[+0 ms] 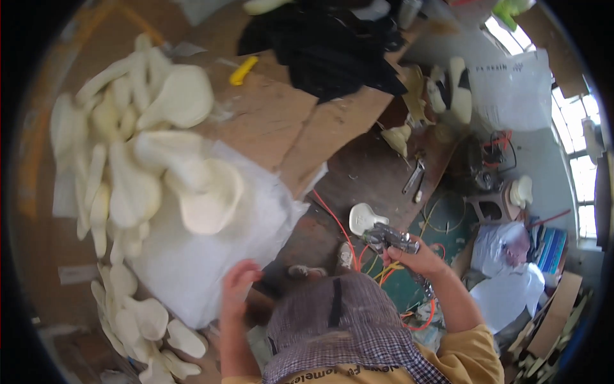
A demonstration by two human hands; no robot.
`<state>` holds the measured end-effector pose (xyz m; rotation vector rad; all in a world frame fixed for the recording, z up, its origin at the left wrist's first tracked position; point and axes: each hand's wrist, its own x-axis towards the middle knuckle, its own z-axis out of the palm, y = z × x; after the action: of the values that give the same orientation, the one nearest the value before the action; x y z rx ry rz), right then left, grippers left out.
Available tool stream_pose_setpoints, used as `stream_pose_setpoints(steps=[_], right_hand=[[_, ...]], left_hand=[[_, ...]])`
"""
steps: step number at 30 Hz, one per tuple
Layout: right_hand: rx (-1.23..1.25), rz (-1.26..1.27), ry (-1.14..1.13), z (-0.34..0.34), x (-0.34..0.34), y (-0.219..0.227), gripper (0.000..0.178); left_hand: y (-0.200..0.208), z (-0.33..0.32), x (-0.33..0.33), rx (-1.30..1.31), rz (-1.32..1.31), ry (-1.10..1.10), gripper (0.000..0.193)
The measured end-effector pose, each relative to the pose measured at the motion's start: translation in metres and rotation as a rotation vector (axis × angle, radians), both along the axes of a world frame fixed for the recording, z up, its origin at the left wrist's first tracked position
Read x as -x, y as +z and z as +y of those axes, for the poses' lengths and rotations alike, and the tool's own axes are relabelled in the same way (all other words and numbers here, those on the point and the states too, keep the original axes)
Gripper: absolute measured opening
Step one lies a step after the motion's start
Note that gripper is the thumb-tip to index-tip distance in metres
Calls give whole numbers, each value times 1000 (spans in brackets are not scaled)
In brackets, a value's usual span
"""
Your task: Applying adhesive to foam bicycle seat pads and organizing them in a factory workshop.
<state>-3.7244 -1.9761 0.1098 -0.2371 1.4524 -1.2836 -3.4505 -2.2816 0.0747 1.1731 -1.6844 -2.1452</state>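
My right hand (414, 257) is wrapped round the handle of a metal air gun (396, 238), its front end pointing left. An orange hose (427, 320) hangs below that hand. Just beyond the gun's front end is a cream saddle-shaped pad (364, 217); whether they touch I cannot tell. My left hand (242, 281), slightly blurred, hovers by the right edge of a white sheet (192, 281), fingers loosely extended and nothing in them. On and around that sheet lies a pile of cream saddle-shaped foam pieces (131, 185), with more pieces (144, 320) lower left.
A cardboard-covered surface (275, 109) holds a black cloth (313, 45) and a yellow-handled tool (243, 70). Wrenches (414, 176) lie on the dark tabletop (358, 163). At right are a stool (489, 208), plastic bags (505, 294) and a barred window (582, 166). Hoses trail over the green floor (441, 221).
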Motion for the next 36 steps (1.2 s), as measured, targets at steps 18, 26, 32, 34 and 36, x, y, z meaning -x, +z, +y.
stream_pose_setpoints(steps=[18, 26, 32, 34, 36], right_hand=[[-687, 253, -377, 152, -51, -377, 53], [-635, 158, -354, 146, -28, -358, 55], [-449, 250, -228, 105, 39, -224, 53], [-437, 352, -223, 92, 60, -166, 53], [-327, 599, -248, 93, 70, -113, 54]], left_hand=[[-659, 219, 366, 708, -407, -1064, 69], [-688, 227, 269, 521, -652, -1111, 44], [-476, 177, 186, 397, -463, -764, 53], [-398, 152, 169, 391, -359, -768, 53], [-294, 138, 167, 372, -360, -696, 52]])
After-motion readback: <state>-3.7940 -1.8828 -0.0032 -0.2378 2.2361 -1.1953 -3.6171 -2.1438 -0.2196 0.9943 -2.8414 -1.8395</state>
